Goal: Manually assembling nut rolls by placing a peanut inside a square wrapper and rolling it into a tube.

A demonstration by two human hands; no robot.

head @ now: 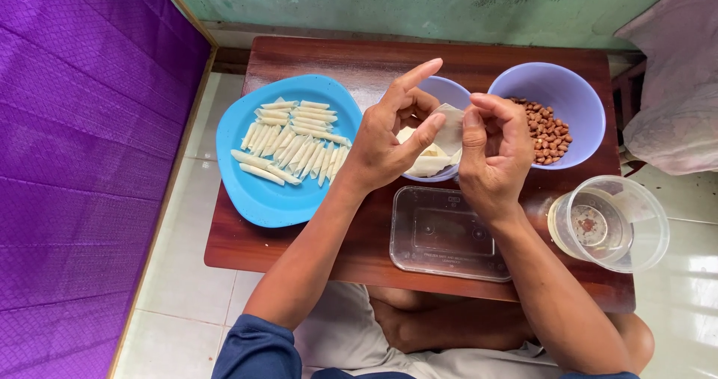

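Note:
My left hand [390,136] and my right hand [493,151] are raised together above a small wooden table [299,252], both pinching a thin pale pastry sheet [450,128] between the fingertips. Under them stands a lilac bowl [446,91] with more pale sheets [428,163] in it. To the left, a blue plate [262,196] carries several thin rolled pastry sticks [295,141] laid side by side.
A second lilac bowl [565,95] of peanuts [546,130] sits at the back right. A clear rectangular lid or tray [445,233] lies at the table's front. A clear round cup [609,222] with liquid stands at the right edge. Purple mat [75,162] on the left.

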